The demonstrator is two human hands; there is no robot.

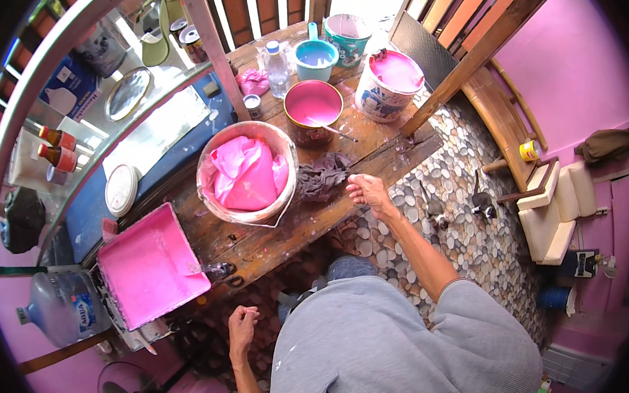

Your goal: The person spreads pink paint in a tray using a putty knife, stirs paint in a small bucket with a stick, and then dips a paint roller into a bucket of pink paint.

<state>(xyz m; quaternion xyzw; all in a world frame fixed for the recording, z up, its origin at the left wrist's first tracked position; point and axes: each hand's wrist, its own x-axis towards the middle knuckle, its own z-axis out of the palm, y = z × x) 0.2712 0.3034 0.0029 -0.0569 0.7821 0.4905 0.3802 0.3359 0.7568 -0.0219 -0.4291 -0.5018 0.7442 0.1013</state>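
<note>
My right hand (pixel 372 195) reaches over the table's near edge with its fingers curled in. Its fingertips are right beside a crumpled dark rag (pixel 322 177); whether they touch it I cannot tell. Held low in front of the table, my left hand (pixel 242 326) is closed, and nothing shows in it. A white pail (pixel 208 196) holding a bunched pink plastic bag (pixel 247 173) stands left of the rag. Behind the rag is a can of pink paint (pixel 312 104) with a stick leaning out. A paint tray (pixel 149 268) coated in pink lies at the table's left end.
Farther back on the wooden table (pixel 260 252) stand a white pink-paint bucket (pixel 380 107), a teal dipper (pixel 315 68), a green-and-white bucket (pixel 347 52) and a plastic bottle (pixel 276 75). A glass cabinet (pixel 212 55) borders it left. Two cats (pixel 483 204) are on the pebble-patterned floor.
</note>
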